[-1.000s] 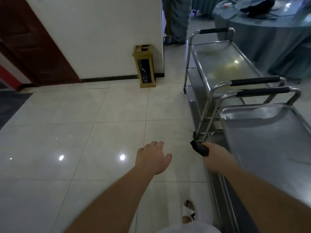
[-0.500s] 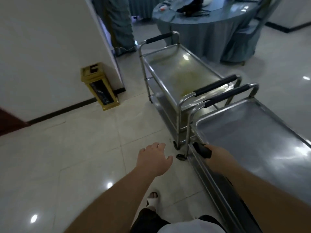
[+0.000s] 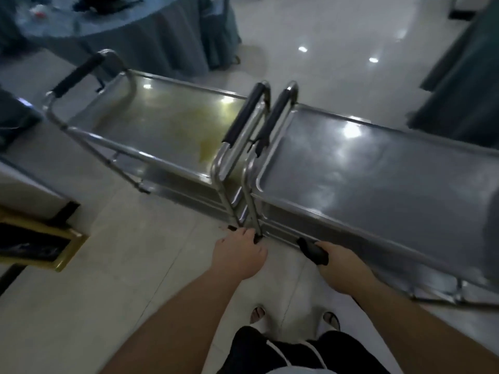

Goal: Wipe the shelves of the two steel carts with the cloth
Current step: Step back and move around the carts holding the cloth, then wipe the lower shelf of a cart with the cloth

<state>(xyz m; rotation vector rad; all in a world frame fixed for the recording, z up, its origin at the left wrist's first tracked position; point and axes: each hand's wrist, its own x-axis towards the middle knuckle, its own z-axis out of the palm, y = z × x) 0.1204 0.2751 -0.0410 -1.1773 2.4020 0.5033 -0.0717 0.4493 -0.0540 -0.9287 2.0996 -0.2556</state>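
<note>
Two steel carts stand end to end with their black-gripped handles side by side. The left cart (image 3: 151,122) has a yellowish stain on its top shelf. The right cart (image 3: 378,168) has a bare grey top shelf; lower shelves show beneath both. My right hand (image 3: 341,268) grips a dark cloth (image 3: 313,252) just in front of the right cart's lower shelf edge. My left hand (image 3: 239,256) reaches forward with fingers loosely extended. Its fingertips are at the foot of the right cart's upright post.
A round table (image 3: 121,31) draped in blue-grey cloth stands behind the left cart. A gold-coloured bin (image 3: 40,244) sits by the wall at the left. A draped chair (image 3: 464,85) is at the far right. My feet are on the tiled floor below.
The view has swung so the carts now lie across in front of me. My left hand has moved right to the cart's post. My right hand still holds the cloth.
</note>
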